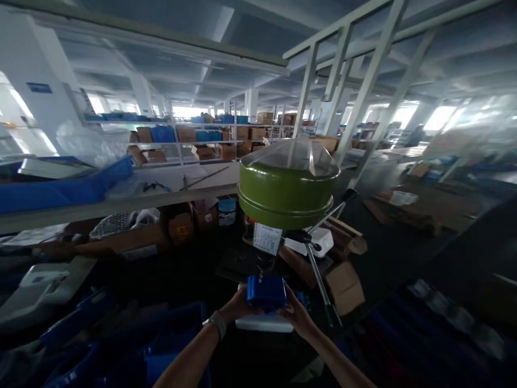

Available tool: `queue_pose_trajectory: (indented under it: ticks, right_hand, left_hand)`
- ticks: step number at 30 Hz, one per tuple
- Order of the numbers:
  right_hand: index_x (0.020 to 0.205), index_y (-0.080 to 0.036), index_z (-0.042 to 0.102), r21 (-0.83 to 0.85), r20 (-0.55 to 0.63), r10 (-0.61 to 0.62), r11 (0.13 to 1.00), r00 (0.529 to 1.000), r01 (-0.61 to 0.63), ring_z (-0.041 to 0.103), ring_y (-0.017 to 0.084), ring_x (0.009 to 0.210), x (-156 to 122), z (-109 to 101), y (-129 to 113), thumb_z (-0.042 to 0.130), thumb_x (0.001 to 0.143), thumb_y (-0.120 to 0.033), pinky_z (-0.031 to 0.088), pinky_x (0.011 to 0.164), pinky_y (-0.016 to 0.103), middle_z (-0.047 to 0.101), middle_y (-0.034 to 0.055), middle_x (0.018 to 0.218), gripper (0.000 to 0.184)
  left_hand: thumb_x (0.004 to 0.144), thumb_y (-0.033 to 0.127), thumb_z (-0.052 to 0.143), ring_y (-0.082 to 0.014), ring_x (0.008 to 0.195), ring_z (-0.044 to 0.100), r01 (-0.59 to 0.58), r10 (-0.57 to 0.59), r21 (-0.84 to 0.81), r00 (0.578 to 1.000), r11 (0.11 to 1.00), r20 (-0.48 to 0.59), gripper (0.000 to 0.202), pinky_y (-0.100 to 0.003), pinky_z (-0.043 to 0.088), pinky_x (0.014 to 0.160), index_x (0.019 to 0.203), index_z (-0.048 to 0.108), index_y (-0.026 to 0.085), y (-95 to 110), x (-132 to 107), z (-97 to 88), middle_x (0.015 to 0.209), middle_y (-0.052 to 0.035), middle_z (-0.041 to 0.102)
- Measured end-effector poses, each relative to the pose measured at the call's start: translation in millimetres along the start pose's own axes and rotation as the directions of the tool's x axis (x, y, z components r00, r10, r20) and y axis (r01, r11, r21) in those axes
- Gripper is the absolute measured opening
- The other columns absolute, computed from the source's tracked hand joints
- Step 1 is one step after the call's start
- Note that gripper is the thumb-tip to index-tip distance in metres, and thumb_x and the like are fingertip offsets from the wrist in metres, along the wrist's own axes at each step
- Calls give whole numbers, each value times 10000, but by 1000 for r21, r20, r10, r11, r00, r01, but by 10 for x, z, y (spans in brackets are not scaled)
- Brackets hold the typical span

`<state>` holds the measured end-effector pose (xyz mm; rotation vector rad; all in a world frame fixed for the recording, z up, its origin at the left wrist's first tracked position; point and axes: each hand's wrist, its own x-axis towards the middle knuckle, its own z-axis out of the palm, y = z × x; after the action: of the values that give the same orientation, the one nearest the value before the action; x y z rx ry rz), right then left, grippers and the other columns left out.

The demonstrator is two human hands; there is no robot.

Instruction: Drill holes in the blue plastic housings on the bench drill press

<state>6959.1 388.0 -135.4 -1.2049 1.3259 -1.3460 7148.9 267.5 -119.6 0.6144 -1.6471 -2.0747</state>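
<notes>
Both my hands grip a glossy blue box-shaped part (266, 291). My left hand (237, 305) is closed on its left side, and my right hand (294, 310) holds the right side. Beneath the part lies a white block (264, 323), partly covered by the hands. Directly above stands a drill press with a green domed cover (286, 188) and a white label plate (267, 238). Its bit comes down close to the part's top edge; whether it touches, I cannot tell. The feed handle (319, 277) slants down to the right.
Blue parts (173, 328) lie in dim light at lower left. Cardboard pieces (345, 288) sit right of the press. Behind runs a long bench (205, 180) with a blue tray (64, 188) and a plastic bag. Cartons stand beneath it, and loaded shelves (205, 143) fill the background.
</notes>
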Motion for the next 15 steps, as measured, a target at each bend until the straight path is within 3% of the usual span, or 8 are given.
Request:
queue_pose_trajectory:
  ticks: [5, 8, 11, 15]
  right_hand:
    - [1420, -268, 343, -65, -50, -2, 998, 999, -1, 584, 265, 1061, -38, -28, 64, 684, 696, -507, 464, 914, 445, 536, 145, 1261, 835]
    - [1427, -254, 328, -44, -57, 20, 999, 998, -23, 569, 271, 1099, -63, -38, 113, 689, 685, -531, 457, 927, 444, 549, 148, 1239, 870]
    - [1427, -253, 326, -20, -36, 45, 999, 998, -46, 561, 269, 1123, -94, -35, 100, 687, 689, -539, 445, 947, 443, 539, 150, 1260, 869]
    - [1410, -250, 353, -1, -85, 56, 998, 995, -56, 556, 258, 1138, -131, -9, 34, 689, 701, -512, 428, 976, 421, 551, 132, 1252, 827]
  left_hand:
    - [361, 236, 898, -272, 1063, 567, -103, 104, 11, 992, 995, -78, 952, -404, 449, 957, 1196, 444, 197, -86, 22, 24, 1147, -81, 594]
    - [419, 252, 884, -262, 1030, 576, -147, 150, 37, 983, 988, -109, 875, -386, 476, 907, 1175, 451, 169, -172, 44, 44, 1116, -89, 598]
    - [466, 284, 872, -263, 1009, 585, -122, 130, 70, 984, 990, -121, 771, -388, 485, 891, 1125, 499, 145, -188, 35, 73, 1077, -93, 617]
    - [414, 316, 895, -273, 1021, 583, -67, 77, 63, 985, 996, -153, 817, -398, 482, 913, 1117, 514, 150, -105, 3, 112, 1076, -95, 620]
